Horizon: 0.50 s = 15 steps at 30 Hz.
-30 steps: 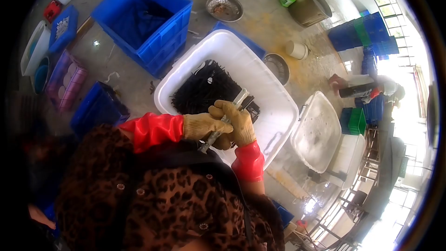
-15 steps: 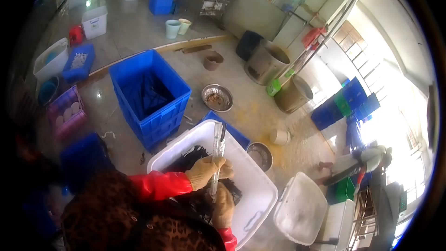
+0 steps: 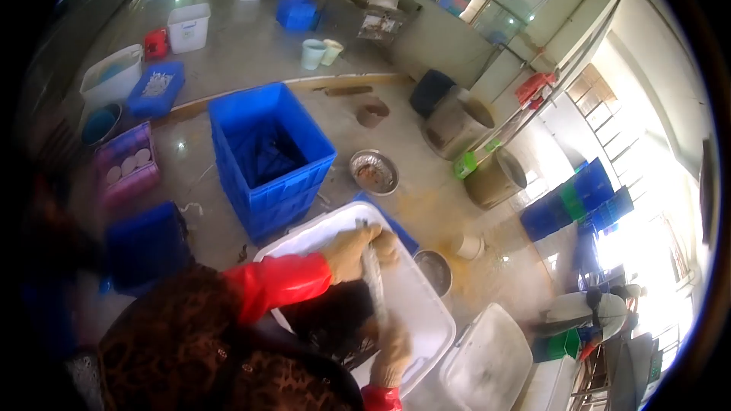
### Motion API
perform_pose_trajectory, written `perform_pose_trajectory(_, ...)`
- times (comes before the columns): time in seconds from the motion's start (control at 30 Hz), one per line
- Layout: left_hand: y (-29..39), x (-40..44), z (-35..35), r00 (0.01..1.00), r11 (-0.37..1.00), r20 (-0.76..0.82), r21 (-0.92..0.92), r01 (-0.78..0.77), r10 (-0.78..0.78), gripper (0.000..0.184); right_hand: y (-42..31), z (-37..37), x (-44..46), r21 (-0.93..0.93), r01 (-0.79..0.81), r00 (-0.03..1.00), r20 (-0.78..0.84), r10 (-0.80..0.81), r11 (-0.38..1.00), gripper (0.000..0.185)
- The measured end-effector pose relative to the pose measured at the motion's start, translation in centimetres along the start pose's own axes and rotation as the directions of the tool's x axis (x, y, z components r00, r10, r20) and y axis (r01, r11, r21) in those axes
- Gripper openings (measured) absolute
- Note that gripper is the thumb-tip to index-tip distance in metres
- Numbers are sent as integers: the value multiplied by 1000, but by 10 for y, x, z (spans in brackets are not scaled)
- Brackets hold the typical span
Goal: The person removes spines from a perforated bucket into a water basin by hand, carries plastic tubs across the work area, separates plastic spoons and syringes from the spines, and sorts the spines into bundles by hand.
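A long, pale, shiny strip (image 3: 375,281) runs between my gloved hands above a white tub (image 3: 426,312). My left hand (image 3: 356,253), in a tan glove with a red sleeve, is closed round its upper end. Near the lower end is my right hand (image 3: 392,352), gloved the same way and blurred by motion; its fingers are partly smeared, so its hold is unclear. Dark strands (image 3: 335,320) lie in the tub below, partly hidden by my left arm.
Stacked blue crates (image 3: 270,190) stand beyond the tub, with metal bowls (image 3: 374,172) (image 3: 434,272) on the floor nearby. A white lid or tray (image 3: 487,361) lies at the right. Another person (image 3: 590,312) bends over farther right. Large metal drums (image 3: 457,123) stand behind.
My hands have moved apart along the pale strip, the left toward its upper end and the right lower. The view has tilted up since a second ago, and the other person bends lower.
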<state>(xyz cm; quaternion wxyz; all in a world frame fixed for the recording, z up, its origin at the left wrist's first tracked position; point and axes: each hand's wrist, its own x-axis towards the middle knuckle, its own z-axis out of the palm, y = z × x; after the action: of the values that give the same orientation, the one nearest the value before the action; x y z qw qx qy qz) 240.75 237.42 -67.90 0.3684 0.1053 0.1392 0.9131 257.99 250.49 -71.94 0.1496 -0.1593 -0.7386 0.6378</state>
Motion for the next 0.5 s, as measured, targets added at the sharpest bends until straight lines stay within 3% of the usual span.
perform_pose_trajectory(0.03, 7, 8, 25, 941, 998, -332, -8, -66, 59, 32, -25, 4, 2, -27, 164, 968, -188, -166, 986, 39)
perform_pose_trajectory(0.07, 6, 25, -3, 998, 987, 26, -156, -47, 51, 32, -54, 9, 3, -101, 288, 880, -365, -305, 952, 41)
perform_pose_trajectory(0.1, 8, 30, 6, 987, 979, 79, -160, -127, 141, 29, -51, 7, 13, -241, 393, 701, -545, -459, 887, 41)
perform_pose_trajectory(0.13, 6, 32, 10, 967, 952, 230, -304, -38, 112, 28, -58, 5, 14, -404, 453, 463, -656, -597, 795, 42)
perform_pose_trajectory(0.17, 9, 12, 55, 956, 952, 206, -267, -151, 210, 28, -91, 8, -1, -445, 478, 400, -657, -639, 757, 42)
perform_pose_trajectory(0.2, 2, 6, 68, 964, 952, 247, -305, -18, 98, 24, -120, 12, -13, -486, 501, 337, -652, -679, 716, 43)
perform_pose_trajectory(0.23, -17, -3, 87, 998, 972, -60, -234, -17, 3, 22, -105, 16, -3, -499, 500, 440, -558, -704, 708, 44)
perform_pose_trajectory(0.27, -33, 8, 72, 934, 989, -352, -147, 13, -65, 22, -56, 25, 33, -497, 517, 524, -460, -717, 697, 45)
perform_pose_trajectory(0.33, -35, 13, 51, 964, 987, -250, -150, 59, -96, 24, -69, 39, 38, -453, 504, 477, -563, -674, 735, 47)
perform_pose_trajectory(0.4, -31, -4, 57, 982, 995, -189, -103, 3, -23, 25, -81, 34, 23, -433, 499, 541, -521, -660, 751, 47)
perform_pose_trajectory(0.47, -22, -21, 53, 991, 998, -129, -55, -29, 22, 27, -72, 25, 7, -504, 475, 643, -362, -675, 722, 47)
perform_pose_trajectory(0.5, -17, -27, 53, 988, 1000, -156, -7, -17, 15, 28, -65, 22, 5, -543, 505, 595, -344, -727, 671, 47)
